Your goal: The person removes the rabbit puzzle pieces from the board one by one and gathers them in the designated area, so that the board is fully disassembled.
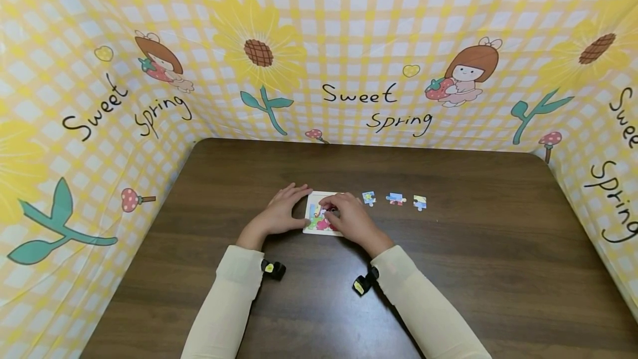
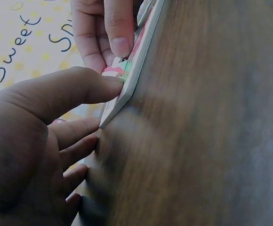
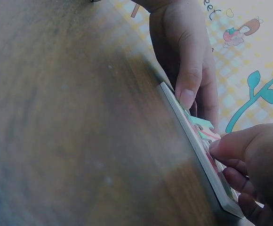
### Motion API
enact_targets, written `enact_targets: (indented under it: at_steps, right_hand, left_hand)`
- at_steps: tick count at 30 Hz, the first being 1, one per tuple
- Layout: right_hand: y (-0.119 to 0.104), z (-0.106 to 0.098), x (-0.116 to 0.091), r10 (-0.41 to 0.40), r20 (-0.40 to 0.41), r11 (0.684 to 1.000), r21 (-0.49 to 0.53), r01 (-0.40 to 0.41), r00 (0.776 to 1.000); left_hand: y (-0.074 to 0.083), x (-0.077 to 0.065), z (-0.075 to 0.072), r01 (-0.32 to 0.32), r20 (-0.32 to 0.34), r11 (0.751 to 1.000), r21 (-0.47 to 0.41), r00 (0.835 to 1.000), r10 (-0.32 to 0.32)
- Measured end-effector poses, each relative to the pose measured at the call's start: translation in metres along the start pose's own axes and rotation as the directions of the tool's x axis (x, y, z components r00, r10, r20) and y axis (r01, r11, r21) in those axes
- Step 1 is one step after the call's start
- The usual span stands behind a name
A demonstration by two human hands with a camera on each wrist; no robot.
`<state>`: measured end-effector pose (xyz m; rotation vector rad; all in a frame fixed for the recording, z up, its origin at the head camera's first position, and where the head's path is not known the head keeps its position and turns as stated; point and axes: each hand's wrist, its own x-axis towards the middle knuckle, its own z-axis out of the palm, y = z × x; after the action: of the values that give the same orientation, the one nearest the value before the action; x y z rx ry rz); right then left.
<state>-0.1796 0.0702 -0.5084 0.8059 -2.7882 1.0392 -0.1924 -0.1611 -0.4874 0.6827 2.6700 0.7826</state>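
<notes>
A white-framed jigsaw puzzle tray (image 1: 309, 231) with a colourful picture lies flat on the table between both hands. My left hand (image 1: 280, 212) spreads along its left side, thumb (image 2: 106, 87) pressing on the near corner and fingers reaching to the far corner. Over the tray, my right hand (image 1: 351, 220) pinches a small puzzle piece (image 3: 203, 127), which sits tilted above the picture in the right wrist view. The right hand hides much of the tray's right part. Three loose pieces lie right of the tray: one close by (image 1: 368, 198), a middle piece (image 1: 396, 199) and a far-right piece (image 1: 420, 202).
The brown wooden table (image 1: 498, 270) is bounded by a yellow checked cloth (image 1: 349, 60) at the back and sides. Small black cameras (image 1: 274, 270) are strapped at both wrists, below the cream sleeves (image 1: 423, 298).
</notes>
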Motion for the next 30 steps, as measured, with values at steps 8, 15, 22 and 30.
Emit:
enact_targets:
  at_steps: [8, 15, 22, 30]
  right_hand:
    - [-0.0005, -0.0011, -0.001, -0.004, -0.001, 1.0, -0.002, 0.004, 1.0]
    - [-0.0002, -0.0018, -0.0005, -0.001, 0.009, 1.0, -0.006, 0.001, 1.0]
    - [0.0009, -0.0011, -0.0006, 0.001, -0.005, 1.0, -0.006, -0.001, 1.0]
    - [0.0007, -0.0018, -0.0011, 0.002, -0.027, 1.0, 0.02, -0.001, 1.0]
  left_hand:
    - [-0.0009, 0.0005, 0.0003, -0.005, 0.001, 1.0, 0.006, 1.0, 0.005]
    - [-0.0005, 0.0007, 0.0003, 0.005, -0.001, 1.0, 0.01, 1.0, -0.005]
    - [-0.0005, 0.0009, 0.0003, 0.008, -0.001, 1.0, 0.01, 1.0, -0.008]
    - [0.0004, 0.0005, -0.0001, 0.006, 0.004, 1.0, -0.003, 1.0, -0.006]
